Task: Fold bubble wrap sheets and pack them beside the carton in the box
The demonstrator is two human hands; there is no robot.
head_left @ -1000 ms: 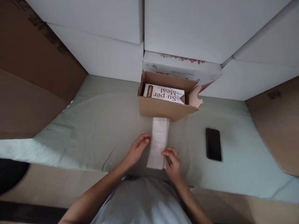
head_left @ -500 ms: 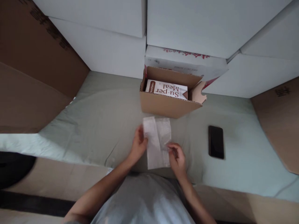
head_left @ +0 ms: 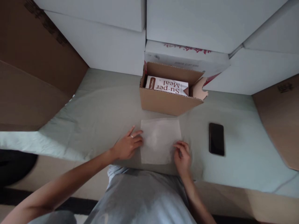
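Head view: the right hand [head_left: 182,158] curls its fingers at the right edge of a white sheet [head_left: 158,141], whether pinching I cannot tell; the left hand [head_left: 127,146], fingers parted, is at the left edge. The sheet lies flat on green cloth [head_left: 105,102], nearer than the open carton [head_left: 168,102]; a phone [head_left: 216,139] lies right.

The person wears a grey shirt [head_left: 147,199]. It looks soft and loose, with small folds and some lighter patches. The edge on its left side is pale and a bit blue. The left hand [head_left: 127,147] has a thin, shiny ring [head_left: 132,136] on one finger. That hand and the right hand [head_left: 183,158] wear no gloves, and both lower arms [head_left: 70,182] are bare. A round bit of grey cloth [head_left: 54,217] shows near the left elbow.
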